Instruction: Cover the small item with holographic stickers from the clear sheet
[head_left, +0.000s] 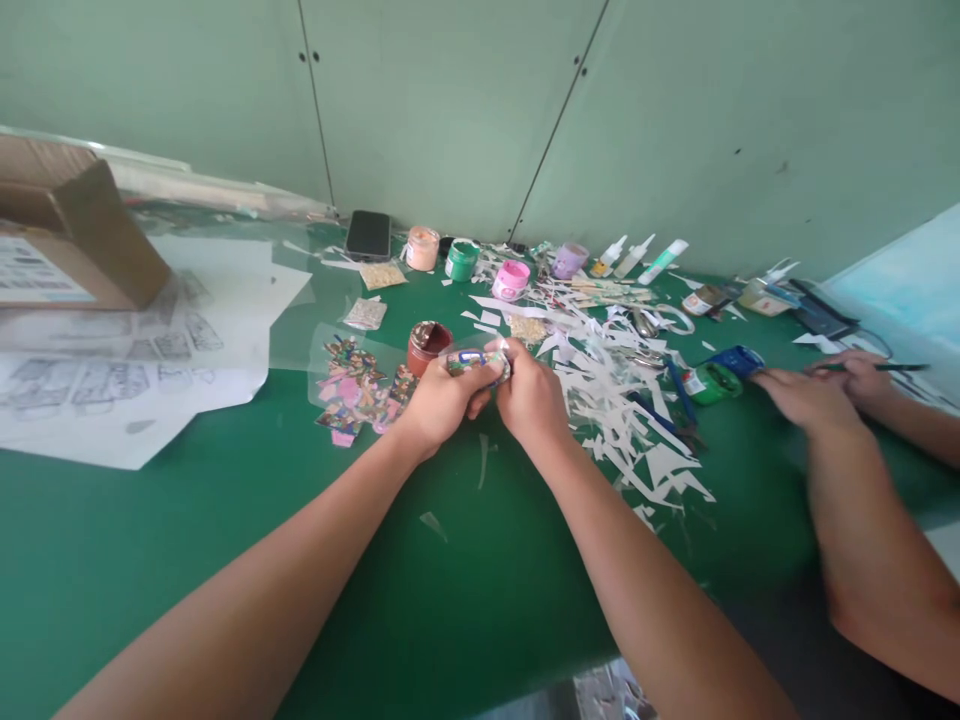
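Note:
Between my hands, over the middle of the green table, is a small flat piece with a colourful print and a clear film edge. My left hand grips its left side, thumb on top. The fingers of my right hand pinch its right end. Just behind my left hand stands an open jar of brown-red paint. To the left of that hand lies a pile of colourful printed cutouts on a clear sheet. White paper scraps spread out to the right of my right hand.
Paint jars, including a pink one and a green one, line the back near a phone. A cardboard box stands on drawn sheets at left. At right, a co-worker's hands hold a thin dark tool beside more jars.

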